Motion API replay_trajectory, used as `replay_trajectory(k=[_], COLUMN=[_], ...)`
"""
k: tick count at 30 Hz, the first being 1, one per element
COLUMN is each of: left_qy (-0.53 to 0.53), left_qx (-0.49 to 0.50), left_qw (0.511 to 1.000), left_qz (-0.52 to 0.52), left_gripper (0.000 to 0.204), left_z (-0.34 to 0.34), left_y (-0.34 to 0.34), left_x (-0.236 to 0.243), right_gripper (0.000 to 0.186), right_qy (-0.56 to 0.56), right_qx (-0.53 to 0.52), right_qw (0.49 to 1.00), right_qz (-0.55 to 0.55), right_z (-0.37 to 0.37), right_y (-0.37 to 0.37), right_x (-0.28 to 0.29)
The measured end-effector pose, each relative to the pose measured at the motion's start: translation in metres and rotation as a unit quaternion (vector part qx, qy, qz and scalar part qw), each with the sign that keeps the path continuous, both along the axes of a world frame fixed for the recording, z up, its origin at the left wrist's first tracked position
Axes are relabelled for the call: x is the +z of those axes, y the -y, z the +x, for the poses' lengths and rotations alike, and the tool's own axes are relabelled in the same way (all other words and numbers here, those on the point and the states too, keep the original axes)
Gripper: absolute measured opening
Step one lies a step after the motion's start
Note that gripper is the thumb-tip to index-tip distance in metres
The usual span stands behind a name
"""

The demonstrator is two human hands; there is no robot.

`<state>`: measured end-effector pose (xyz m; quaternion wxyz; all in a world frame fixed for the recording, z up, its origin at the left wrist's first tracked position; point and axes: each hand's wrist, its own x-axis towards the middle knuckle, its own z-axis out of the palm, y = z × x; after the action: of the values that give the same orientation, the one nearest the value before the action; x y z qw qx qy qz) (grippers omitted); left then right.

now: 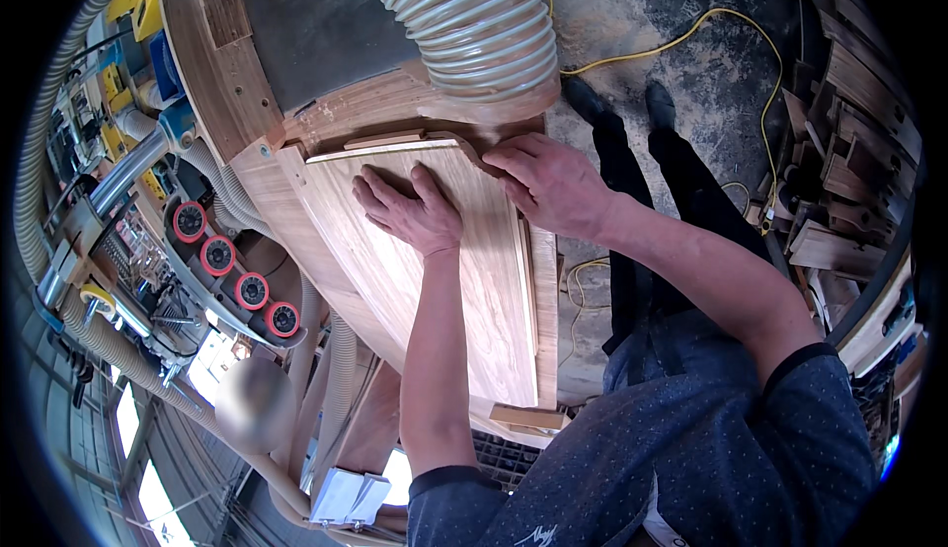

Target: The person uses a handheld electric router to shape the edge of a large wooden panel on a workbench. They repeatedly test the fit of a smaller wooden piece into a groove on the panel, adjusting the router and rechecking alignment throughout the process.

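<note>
A pale wooden panel [434, 271] lies on a wooden bench, its far edge by a low wooden strip [385, 139]. My left hand [410, 209] rests flat on the panel with its fingers spread. At the panel's far right corner, my right hand [558, 187] is closed with bent fingers around a thin brown strip [476, 159]. That strip curves along the corner edge; whether it is sandpaper or wood I cannot tell. My right fingertips hide part of it.
A clear ribbed hose [484, 34] ends just beyond the panel. A machine with several red-rimmed rollers [218, 256] stands at left. On the right, wood offcuts [849, 182] are piled. A yellow cord [731, 12] runs over the dusty concrete floor [642, 29].
</note>
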<state>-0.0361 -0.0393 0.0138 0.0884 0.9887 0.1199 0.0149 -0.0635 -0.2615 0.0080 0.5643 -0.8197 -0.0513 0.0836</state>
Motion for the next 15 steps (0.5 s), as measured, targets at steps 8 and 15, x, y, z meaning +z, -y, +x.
replay_trajectory(k=[8, 15], left_qy=[0.004, 0.001], left_qx=[-0.006, -0.004], left_qw=[1.0, 1.0], left_qz=[0.002, 0.002], left_gripper=[0.088, 0.089], left_z=[-0.0007, -0.0002], left_y=[-0.0021, -0.0018], left_x=[-0.0013, -0.0006], right_gripper=[0.036, 0.036], right_qy=[0.004, 0.004], right_qx=[0.005, 0.006], right_qw=[1.0, 1.0], right_qz=[0.001, -0.002], right_z=[0.0008, 0.0005], right_y=[0.0005, -0.0002], right_x=[-0.0007, -0.0022])
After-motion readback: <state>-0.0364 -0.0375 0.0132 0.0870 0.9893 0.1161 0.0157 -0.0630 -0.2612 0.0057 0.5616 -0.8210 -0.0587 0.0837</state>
